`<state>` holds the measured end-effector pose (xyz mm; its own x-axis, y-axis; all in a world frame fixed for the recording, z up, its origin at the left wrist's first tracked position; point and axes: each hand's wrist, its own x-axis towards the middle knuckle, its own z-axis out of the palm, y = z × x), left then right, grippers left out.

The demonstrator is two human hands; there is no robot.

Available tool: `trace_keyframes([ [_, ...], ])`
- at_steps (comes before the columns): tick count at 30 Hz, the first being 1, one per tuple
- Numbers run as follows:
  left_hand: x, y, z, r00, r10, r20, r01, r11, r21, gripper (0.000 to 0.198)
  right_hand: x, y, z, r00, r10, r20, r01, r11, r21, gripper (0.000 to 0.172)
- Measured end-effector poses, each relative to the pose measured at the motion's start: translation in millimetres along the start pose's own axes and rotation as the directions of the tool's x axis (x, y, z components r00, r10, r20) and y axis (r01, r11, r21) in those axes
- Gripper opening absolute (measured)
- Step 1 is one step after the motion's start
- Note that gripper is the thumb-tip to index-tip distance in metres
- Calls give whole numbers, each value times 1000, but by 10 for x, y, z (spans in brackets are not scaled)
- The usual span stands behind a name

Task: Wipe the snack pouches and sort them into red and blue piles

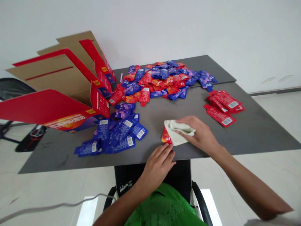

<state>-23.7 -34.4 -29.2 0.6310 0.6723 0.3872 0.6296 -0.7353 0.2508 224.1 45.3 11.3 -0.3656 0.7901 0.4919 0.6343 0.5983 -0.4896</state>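
Note:
A red and orange sachet [165,137] lies on the grey table near its front edge, mostly covered by a folded white cloth [178,138]. My right hand [199,133] is closed on the cloth, thumb and fingers bunching it over the sachet. My left hand [161,160] lies with its fingers stretched out, fingertips touching the sachet's lower edge. Blue sachets [117,135] are spread in an overlapping group to the left of my hands. Several red sachets [224,105] lie stacked, barcodes up, on the right.
A large mixed pile of red and blue sachets [160,78] covers the back middle of the grey table [258,131]. Open red cardboard boxes [77,116] stand at the left. A black chair [131,179] is against the front edge, and a grey cable [58,205] runs lower left.

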Motion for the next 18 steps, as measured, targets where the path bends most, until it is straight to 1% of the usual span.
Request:
trace_keyframes([
  [1,-9,-9,29,1000,-4,-2,4,1000,0,32,6,-16,81,990,-75,120,76,997,-4,42],
  [2,-18,-19,55,1000,-8,-10,8,1000,-2,32,1,-16,165,967,-133,217,137,991,-4,45],
  [3,-28,-28,78,1000,-12,-22,12,1000,-6,31,-4,3,244,945,-170,280,179,984,-6,48],
  [4,-38,-36,98,999,-14,-36,13,1000,-9,31,0,44,313,933,-185,310,199,980,-15,49],
  [5,-46,-43,115,999,-12,-50,11,1000,-12,31,21,106,366,932,-178,315,198,980,-32,49],
  [8,-60,-53,150,997,-7,-77,5,1000,-25,30,223,381,421,956,-92,278,133,982,-131,45],
  [10,-60,-52,163,996,-9,-90,6,999,-34,29,429,566,384,964,-48,260,106,972,-211,41],
  [12,-56,-45,169,995,-22,-102,17,999,-45,28,598,663,310,973,-33,226,95,959,-268,39],
  [14,-49,-34,166,994,-34,-106,28,998,-54,27,653,619,226,991,-37,126,70,959,-273,40],
  [16,-40,-19,150,994,-44,-97,38,997,-62,27,562,443,162,999,-45,24,49,974,-222,44],
  [17,-35,-11,138,995,-48,-90,42,997,-67,28,471,326,144,998,-55,17,57,981,-186,46],
  [18,-29,-4,123,995,-55,-81,49,996,-73,29,364,207,139,995,-75,64,83,985,-150,47],
])
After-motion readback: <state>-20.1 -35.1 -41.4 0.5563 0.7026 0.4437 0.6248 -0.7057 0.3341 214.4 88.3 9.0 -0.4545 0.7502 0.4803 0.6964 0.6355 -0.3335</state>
